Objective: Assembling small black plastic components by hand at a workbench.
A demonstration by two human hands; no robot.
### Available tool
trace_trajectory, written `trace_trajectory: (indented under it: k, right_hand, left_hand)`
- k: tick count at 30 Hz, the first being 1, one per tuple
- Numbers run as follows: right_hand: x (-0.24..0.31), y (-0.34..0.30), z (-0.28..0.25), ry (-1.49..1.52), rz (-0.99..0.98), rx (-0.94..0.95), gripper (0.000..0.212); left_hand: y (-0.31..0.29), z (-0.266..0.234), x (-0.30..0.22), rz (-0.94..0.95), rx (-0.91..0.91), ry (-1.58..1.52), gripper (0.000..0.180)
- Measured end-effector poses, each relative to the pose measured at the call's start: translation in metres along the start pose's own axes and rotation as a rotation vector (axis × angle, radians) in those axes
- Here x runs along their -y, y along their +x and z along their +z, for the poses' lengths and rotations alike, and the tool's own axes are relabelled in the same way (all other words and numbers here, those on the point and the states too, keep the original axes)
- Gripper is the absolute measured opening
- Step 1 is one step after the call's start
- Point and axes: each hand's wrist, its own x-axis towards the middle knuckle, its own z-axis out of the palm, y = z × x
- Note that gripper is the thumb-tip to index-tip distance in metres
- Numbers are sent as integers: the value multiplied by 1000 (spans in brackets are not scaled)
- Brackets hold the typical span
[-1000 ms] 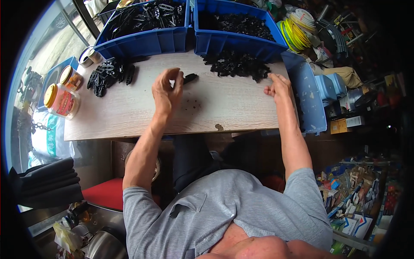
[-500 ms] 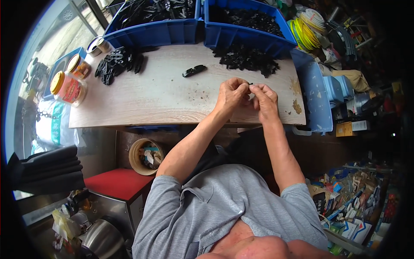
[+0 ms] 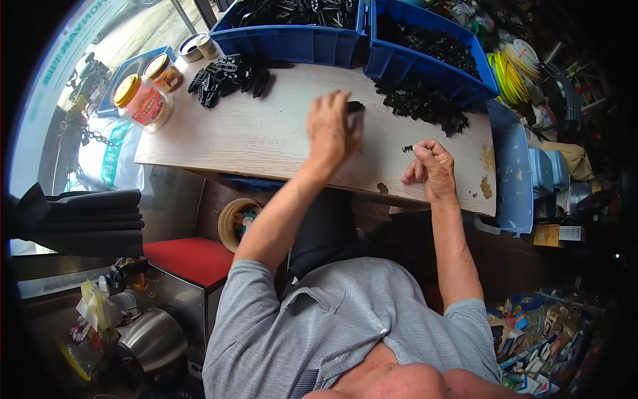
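Note:
My left hand (image 3: pixel 329 130) is over the middle of the table, somewhat blurred, its fingers and thumb apart. Just by its fingertips is an elongated black plastic piece (image 3: pixel 355 106), partly covered by the hand; no firm grip on it shows. Near the table's front right, my right hand (image 3: pixel 432 169) pinches a small black plastic part (image 3: pixel 407 149) that sticks out to the left of its thumb and forefinger. A heap of small black parts (image 3: pixel 428 106) lies beyond my right hand. A pile of longer black pieces (image 3: pixel 229 76) rests at the far left.
Two blue bins, a left one (image 3: pixel 292 45) and a right one (image 3: pixel 425 72), stand along the table's back edge, full of black parts. Jars (image 3: pixel 143 103) and tins (image 3: pixel 193 48) occupy the left end. A light blue container (image 3: pixel 513 169) adjoins the right edge.
My hands have come apart: the left moved up and left to the elongated piece, while the right keeps a small black part. The whole view has shifted, moving the table rightward.

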Motion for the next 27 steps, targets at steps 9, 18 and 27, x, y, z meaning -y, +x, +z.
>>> trace_trajectory:
  k: [9,18,27]
  right_hand:
    - [-2,0,5,119,-76,-82,14]
    - [-7,3,6,186,-117,-24,11]
    - [-7,6,3,162,-63,5,10]
  left_hand:
    - [-6,4,29,87,295,65,30]
    - [-42,15,-46,-615,583,-1204,24]
    - [-37,17,-51,-657,601,-1209,22]
